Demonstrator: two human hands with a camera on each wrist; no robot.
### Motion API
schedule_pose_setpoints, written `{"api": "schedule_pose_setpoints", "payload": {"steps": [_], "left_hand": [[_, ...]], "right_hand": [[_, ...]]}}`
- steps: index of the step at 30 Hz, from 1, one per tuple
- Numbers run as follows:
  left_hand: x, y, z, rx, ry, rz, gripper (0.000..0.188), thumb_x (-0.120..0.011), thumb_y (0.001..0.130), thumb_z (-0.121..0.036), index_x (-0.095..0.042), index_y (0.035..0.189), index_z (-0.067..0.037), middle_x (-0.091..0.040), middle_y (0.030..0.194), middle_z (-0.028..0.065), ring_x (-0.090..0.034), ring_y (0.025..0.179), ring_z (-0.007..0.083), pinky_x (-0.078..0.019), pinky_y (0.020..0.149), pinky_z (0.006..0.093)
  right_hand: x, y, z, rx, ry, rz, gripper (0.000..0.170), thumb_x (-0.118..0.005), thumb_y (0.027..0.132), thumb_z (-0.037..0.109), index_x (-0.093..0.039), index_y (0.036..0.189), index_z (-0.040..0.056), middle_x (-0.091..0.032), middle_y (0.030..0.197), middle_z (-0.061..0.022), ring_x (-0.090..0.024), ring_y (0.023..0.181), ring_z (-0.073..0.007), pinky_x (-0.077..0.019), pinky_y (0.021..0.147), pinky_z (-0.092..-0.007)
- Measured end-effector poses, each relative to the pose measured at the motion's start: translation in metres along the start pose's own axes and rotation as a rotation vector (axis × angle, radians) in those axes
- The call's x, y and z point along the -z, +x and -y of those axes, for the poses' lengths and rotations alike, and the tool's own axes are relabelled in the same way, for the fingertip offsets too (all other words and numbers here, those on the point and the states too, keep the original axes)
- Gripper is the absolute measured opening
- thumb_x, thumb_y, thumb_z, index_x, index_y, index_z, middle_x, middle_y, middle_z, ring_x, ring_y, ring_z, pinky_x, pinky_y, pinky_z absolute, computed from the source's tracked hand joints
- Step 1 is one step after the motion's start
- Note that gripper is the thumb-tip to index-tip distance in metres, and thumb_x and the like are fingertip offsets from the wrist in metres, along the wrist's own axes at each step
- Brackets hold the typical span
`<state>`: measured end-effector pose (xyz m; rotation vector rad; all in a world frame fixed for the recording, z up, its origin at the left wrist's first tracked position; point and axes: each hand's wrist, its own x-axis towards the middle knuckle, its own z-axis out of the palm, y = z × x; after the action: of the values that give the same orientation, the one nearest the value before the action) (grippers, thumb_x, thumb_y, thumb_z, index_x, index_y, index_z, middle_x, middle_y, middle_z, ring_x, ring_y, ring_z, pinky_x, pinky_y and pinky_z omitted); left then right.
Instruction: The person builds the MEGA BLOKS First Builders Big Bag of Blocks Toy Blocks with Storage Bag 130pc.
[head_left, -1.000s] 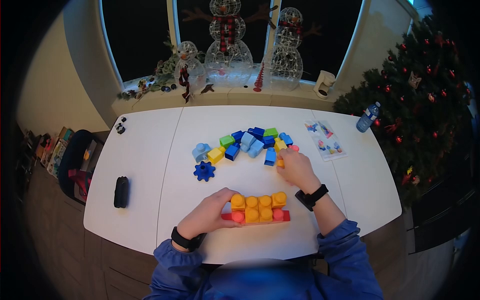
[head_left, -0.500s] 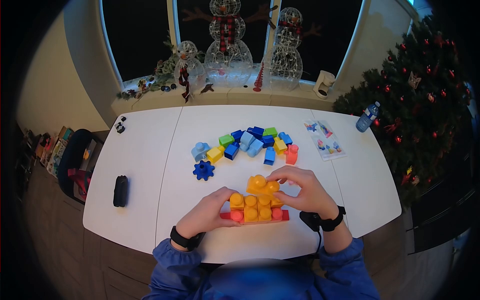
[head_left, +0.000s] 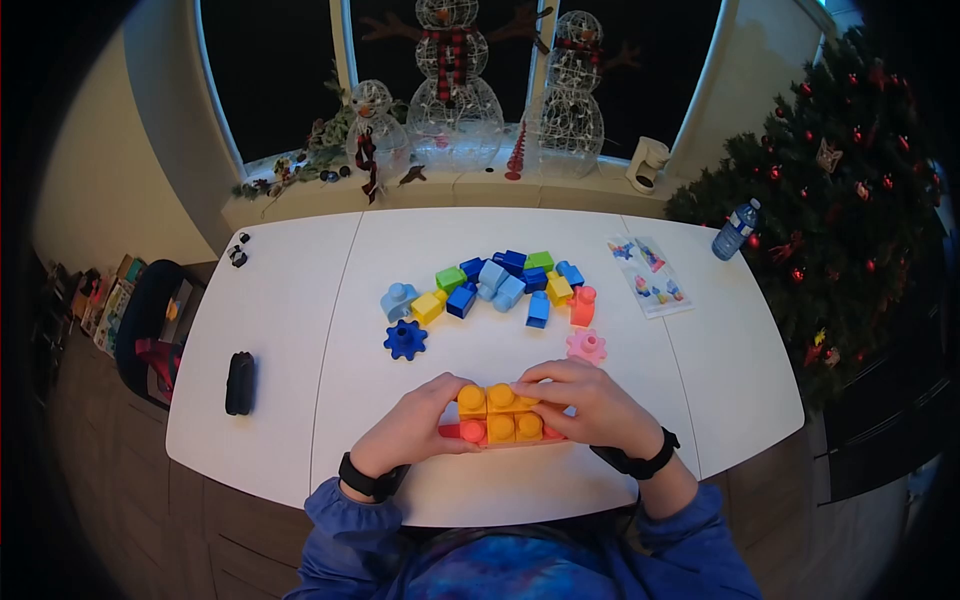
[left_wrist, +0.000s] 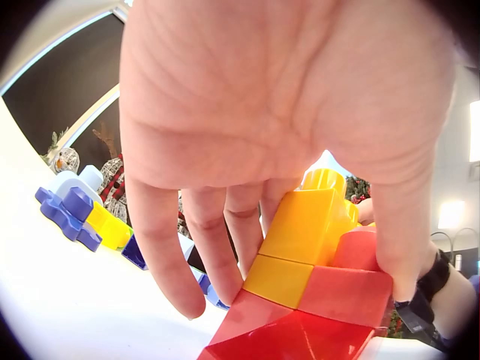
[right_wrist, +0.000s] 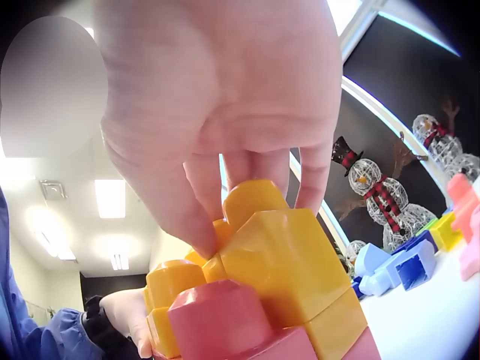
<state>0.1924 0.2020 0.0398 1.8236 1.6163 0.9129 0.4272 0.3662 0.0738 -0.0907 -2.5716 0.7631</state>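
Note:
In front of the body lies a long build of yellow bricks on a red base (head_left: 502, 432), with coral studs showing at its ends. My left hand (head_left: 412, 424) grips its left end, thumb on the near side and fingers along the far side, as the left wrist view also shows. With thumb and fingertips, my right hand (head_left: 592, 405) pinches a yellow brick (right_wrist: 289, 259) at the build's back right, set on top of the lower yellow layer. That hand's fingers partly cover the build's right end in the head view. Beyond it lies a pink gear (head_left: 586, 346).
Behind the build, loose blue, green and yellow bricks (head_left: 508, 293) form an arc, with a coral brick (head_left: 582, 307) and a dark blue gear (head_left: 405, 340) nearby. Farther out are a picture sheet (head_left: 650, 277), a water bottle (head_left: 736, 230) and a black case (head_left: 240, 383).
My right hand has brought a yellow brick from beside the pile onto the build's back right, uncovering the coral brick and pink gear. My left hand has kept its grip.

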Motion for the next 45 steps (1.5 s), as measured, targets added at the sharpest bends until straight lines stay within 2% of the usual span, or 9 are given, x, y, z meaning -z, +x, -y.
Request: {"api": "schedule_pose_setpoints", "payload": {"steps": [11, 14, 20, 23, 25, 33, 37, 40, 45], "left_hand": [[0.001, 0.003, 0.004, -0.041, 0.01, -0.016, 0.068, -0.093, 0.076, -0.029, -0.059, 0.129, -0.004, -0.063, 0.118, 0.0148, -0.063, 0.11, 0.0341, -0.0526, 0.096, 0.0386], [0.005, 0.008, 0.002, 0.014, -0.024, 0.011, 0.068, -0.092, 0.076, -0.026, -0.057, 0.129, -0.004, -0.063, 0.122, 0.0189, -0.063, 0.113, 0.0394, -0.0519, 0.098, 0.0403], [0.022, 0.017, 0.01, -0.029, 0.003, -0.005, 0.063, -0.09, 0.08, -0.026, -0.06, 0.131, -0.004, -0.066, 0.122, 0.0152, -0.065, 0.109, 0.0308, -0.0541, 0.095, 0.0388], [0.056, 0.027, 0.028, 0.125, 0.024, -0.267, 0.056, -0.088, 0.083, -0.021, -0.062, 0.129, -0.003, -0.068, 0.121, 0.0153, -0.067, 0.106, 0.0298, -0.0557, 0.091, 0.0383], [0.074, 0.04, 0.063, 0.096, 0.294, -0.493, 0.05, -0.085, 0.084, -0.016, -0.062, 0.126, -0.002, -0.069, 0.118, 0.0151, -0.069, 0.102, 0.0297, -0.0565, 0.089, 0.0385], [0.09, 0.066, 0.128, 0.299, 0.44, -0.341, 0.044, -0.082, 0.08, -0.011, -0.061, 0.117, -0.003, -0.07, 0.108, 0.0189, -0.069, 0.101, 0.0351, -0.0562, 0.089, 0.0416], [0.099, 0.063, 0.108, 0.289, 0.409, -0.353, 0.044, -0.081, 0.082, -0.01, -0.06, 0.12, -0.003, -0.071, 0.1, 0.0171, -0.07, 0.093, 0.0338, -0.0578, 0.085, 0.0401], [0.096, 0.049, 0.067, 0.201, 0.179, -0.511, 0.047, -0.08, 0.086, -0.006, -0.057, 0.126, -0.002, -0.069, 0.103, 0.0142, -0.07, 0.094, 0.027, -0.0593, 0.088, 0.0351], [0.062, 0.004, -0.002, -0.125, 0.07, -0.52, 0.047, -0.078, 0.088, -0.002, -0.058, 0.13, -0.002, -0.067, 0.117, 0.0164, -0.07, 0.102, 0.0258, -0.0579, 0.092, 0.0355]], "right_hand": [[0.01, -0.019, 0.001, -0.231, -0.033, -0.091, 0.036, -0.077, 0.09, 0.015, -0.07, 0.125, 0.0077, -0.072, 0.118, -0.0128, -0.069, 0.107, -0.033, -0.0563, 0.093, -0.039], [0.007, -0.021, -0.003, -0.245, -0.016, -0.128, 0.035, -0.077, 0.091, 0.016, -0.069, 0.123, 0.0059, -0.073, 0.115, -0.0148, -0.071, 0.105, -0.0339, -0.0572, 0.092, -0.0398], [0.004, -0.019, -0.006, -0.247, 0.005, -0.16, 0.033, -0.077, 0.091, 0.014, -0.069, 0.122, 0.0045, -0.073, 0.114, -0.0154, -0.071, 0.104, -0.0347, -0.0571, 0.091, -0.0396], [0.004, -0.02, -0.006, -0.28, 0.042, -0.164, 0.033, -0.077, 0.09, 0.013, -0.071, 0.122, 0.0058, -0.075, 0.117, -0.0133, -0.071, 0.108, -0.0342, -0.0553, 0.097, -0.0409], [0.004, -0.02, -0.007, -0.244, 0.039, -0.168, 0.033, -0.076, 0.091, 0.012, -0.069, 0.122, 0.0047, -0.074, 0.115, -0.0149, -0.071, 0.105, -0.0348, -0.0564, 0.093, -0.0399], [0.002, -0.02, -0.013, -0.22, 0.039, -0.168, 0.033, -0.076, 0.092, 0.012, -0.069, 0.123, 0.0051, -0.073, 0.113, -0.0157, -0.07, 0.104, -0.0354, -0.0571, 0.091, -0.0396], [0.002, -0.022, -0.014, -0.22, 0.04, -0.16, 0.033, -0.076, 0.092, 0.013, -0.069, 0.123, 0.0055, -0.073, 0.113, -0.0155, -0.07, 0.104, -0.0354, -0.0573, 0.09, -0.0397], [0.002, -0.021, -0.014, -0.218, 0.039, -0.163, 0.033, -0.076, 0.091, 0.013, -0.069, 0.123, 0.0059, -0.073, 0.113, -0.0153, -0.07, 0.103, -0.0352, -0.0575, 0.09, -0.0396], [0.002, -0.021, -0.015, -0.213, 0.032, -0.159, 0.034, -0.076, 0.091, 0.012, -0.069, 0.123, 0.0063, -0.073, 0.112, -0.0151, -0.07, 0.103, -0.035, -0.0576, 0.089, -0.0395]]}}
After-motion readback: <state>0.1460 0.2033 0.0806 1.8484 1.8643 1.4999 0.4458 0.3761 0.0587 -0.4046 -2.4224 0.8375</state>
